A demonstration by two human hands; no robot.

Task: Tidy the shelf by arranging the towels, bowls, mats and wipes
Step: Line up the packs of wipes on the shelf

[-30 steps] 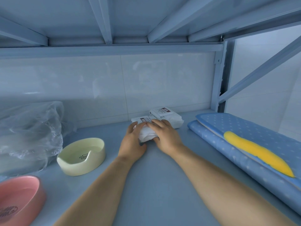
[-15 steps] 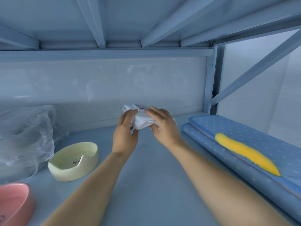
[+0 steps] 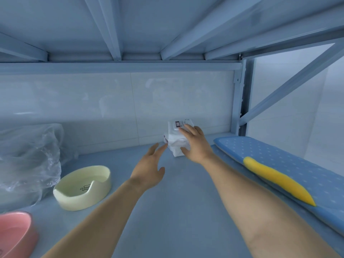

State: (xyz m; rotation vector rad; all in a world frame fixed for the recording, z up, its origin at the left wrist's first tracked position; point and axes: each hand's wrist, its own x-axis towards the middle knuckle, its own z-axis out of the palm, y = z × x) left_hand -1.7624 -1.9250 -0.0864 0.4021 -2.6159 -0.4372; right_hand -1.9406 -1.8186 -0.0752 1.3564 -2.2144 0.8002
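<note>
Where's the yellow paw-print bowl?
In the head view, the yellow bowl sits on the left of the shelf, beyond the pink bowl, beside the plastic bag, left of the left hand.

The left hand (image 3: 149, 170) and right hand (image 3: 195, 146) are bare. The left forearm (image 3: 96, 215) and right forearm (image 3: 251, 198) are uncovered down to the frame's lower edge.

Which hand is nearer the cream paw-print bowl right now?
Left. The left hand hovers open to the right of the cream paw-print bowl, apart from it; the right hand is farther right, gripping the white wipes packs.
</note>
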